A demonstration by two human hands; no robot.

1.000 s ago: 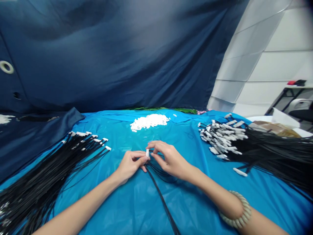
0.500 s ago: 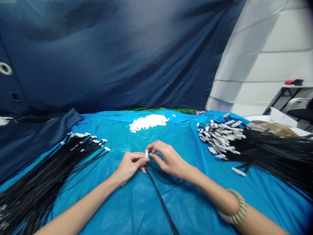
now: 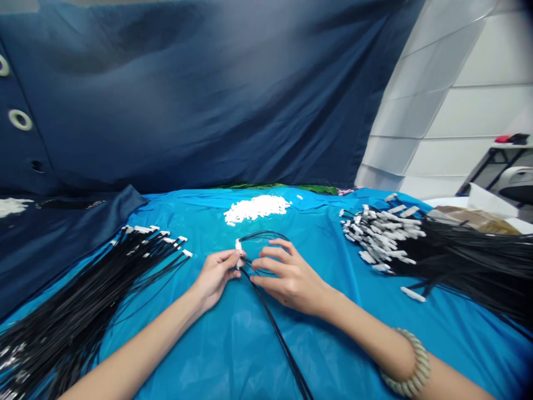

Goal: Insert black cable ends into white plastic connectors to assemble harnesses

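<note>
My left hand (image 3: 214, 275) is clenching a small white plastic connector (image 3: 238, 246) between thumb and fingertips, and the connector is standing almost upright just above that hand, its long axis pointing away from me and tilting slightly toward my right hand. My right hand (image 3: 291, 280) is hovering just beside it with the fingers spread and gently curled, and I cannot tell whether they are pinching anything. Thin black wires (image 3: 263, 235) are arching from the connector over my right fingers, then running past the gap between my hands and down toward me, their long line stretching away below both wrists. I am judging this to be the step of joining the wires to the connector, so the next move calls for keeping the connector steady while my right hand guides the wires. Ahead of my hands, a heap of small white plastic pieces (image 3: 256, 209) is lying on the blue plastic sheet (image 3: 316, 355). Left of my left hand, a fanned bundle of black wires (image 3: 83, 294) is lying with white tips. Right of my right hand, a pile of black wires ending in white connectors (image 3: 375, 236) is spreading, with a loose white connector (image 3: 412, 294) lying nearer my right wrist, which is wearing a beaded bangle (image 3: 410, 364).
</note>
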